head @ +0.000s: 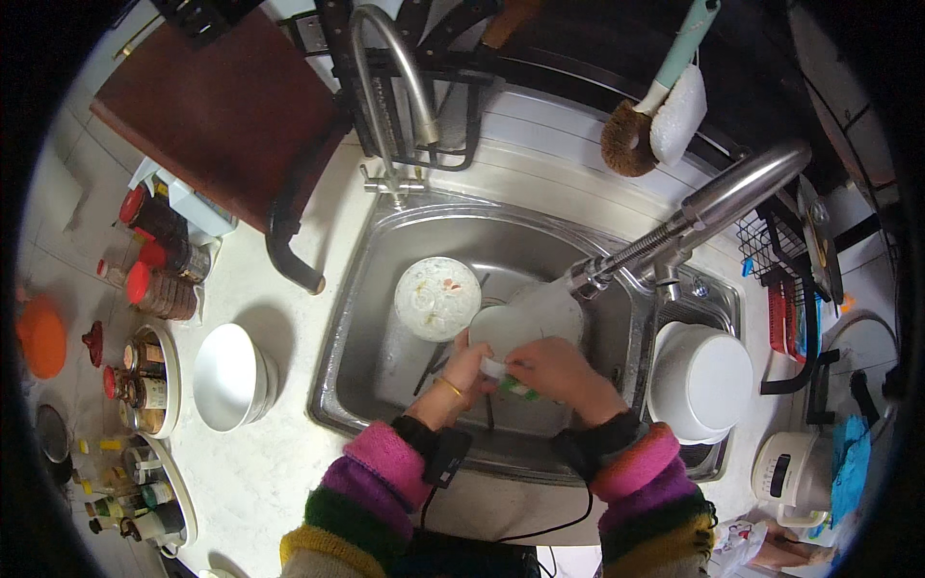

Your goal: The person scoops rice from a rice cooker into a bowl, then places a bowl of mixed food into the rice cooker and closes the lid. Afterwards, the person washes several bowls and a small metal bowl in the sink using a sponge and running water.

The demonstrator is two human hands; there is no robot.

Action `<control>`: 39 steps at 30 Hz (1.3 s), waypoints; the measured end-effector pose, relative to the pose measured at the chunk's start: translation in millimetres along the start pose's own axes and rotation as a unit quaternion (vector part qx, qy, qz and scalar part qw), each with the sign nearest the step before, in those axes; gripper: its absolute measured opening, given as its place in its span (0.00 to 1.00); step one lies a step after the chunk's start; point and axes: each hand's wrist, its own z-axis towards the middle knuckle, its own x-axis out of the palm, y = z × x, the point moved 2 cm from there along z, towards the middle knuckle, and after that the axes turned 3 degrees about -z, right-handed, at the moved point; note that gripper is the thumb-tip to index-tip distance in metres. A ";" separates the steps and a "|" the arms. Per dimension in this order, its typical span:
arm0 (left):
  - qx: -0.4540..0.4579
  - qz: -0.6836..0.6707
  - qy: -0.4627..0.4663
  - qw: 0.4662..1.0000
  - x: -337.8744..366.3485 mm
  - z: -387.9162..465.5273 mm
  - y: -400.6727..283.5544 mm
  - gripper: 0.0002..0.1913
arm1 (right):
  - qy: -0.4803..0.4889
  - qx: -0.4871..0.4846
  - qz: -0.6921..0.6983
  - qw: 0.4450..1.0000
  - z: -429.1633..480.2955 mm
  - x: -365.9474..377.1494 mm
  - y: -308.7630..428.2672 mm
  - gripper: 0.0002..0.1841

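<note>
Over the stainless steel sink (549,246), my left hand (466,368) grips the near-left rim of a white bowl (498,329). My right hand (553,372) is at the same bowl's near edge, its fingers bent against the rim; whether it holds anything is hidden. Water runs from the pull-down faucet head (589,282) towards the bowl and a pale dish behind it. A soiled bowl with foamy water and food scraps (438,299) stands in the basin left of my hands. Dark chopsticks lie on the basin floor. Something green and white (519,389) shows below my right hand.
White bowls (231,377) stand on the left counter near jars (162,289). Upturned white bowls (704,383) sit over the small right basin. A second faucet (394,108) rises behind the sink. A brush (631,137) hangs at the back; a white appliance (791,469) stands right.
</note>
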 end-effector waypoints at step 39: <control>0.305 0.256 0.001 0.917 -19.8 5.2 27.0 0.37 | -0.024 0.063 0.173 0.983 14.7 81.8 -11.9 0.23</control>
